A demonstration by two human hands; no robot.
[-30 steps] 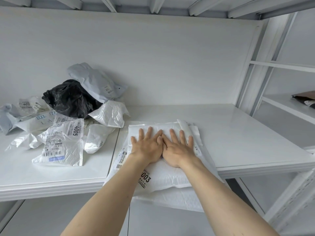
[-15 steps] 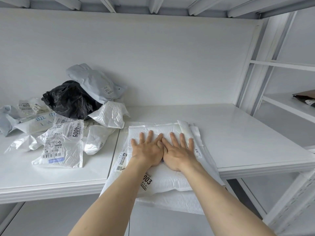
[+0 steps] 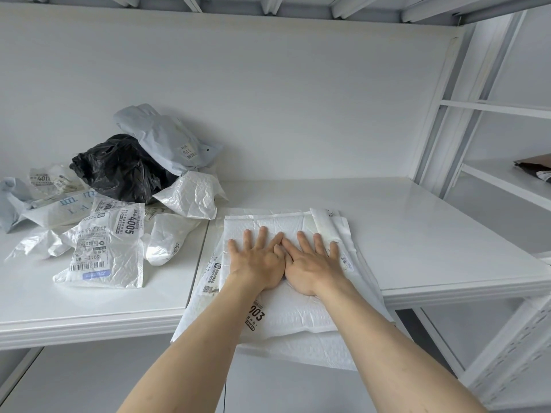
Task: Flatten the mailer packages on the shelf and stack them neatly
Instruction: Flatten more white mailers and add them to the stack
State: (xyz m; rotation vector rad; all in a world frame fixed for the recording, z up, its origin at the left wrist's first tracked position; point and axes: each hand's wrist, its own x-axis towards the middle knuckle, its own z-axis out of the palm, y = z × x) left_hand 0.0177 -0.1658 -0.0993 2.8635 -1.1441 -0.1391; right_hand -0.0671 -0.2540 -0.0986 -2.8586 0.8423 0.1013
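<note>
I have both palms flat on the white mailer (image 3: 286,311) that tops my stack (image 3: 298,344), which lies on the shelf (image 3: 432,234) with its near edge hanging over the front lip. My left hand (image 3: 256,263) and right hand (image 3: 313,263) lie side by side, thumbs touching, fingers straight and spread, pressing down and gripping nothing. A few mailers look flattened and stacked so far. Most work remains, I think: the crumpled pile (image 3: 113,216) to the left, including a black bag (image 3: 119,168) and a grey mailer (image 3: 167,138), is untouched. Compared with a second ago my hands have barely shifted, and the pile looks the same
</note>
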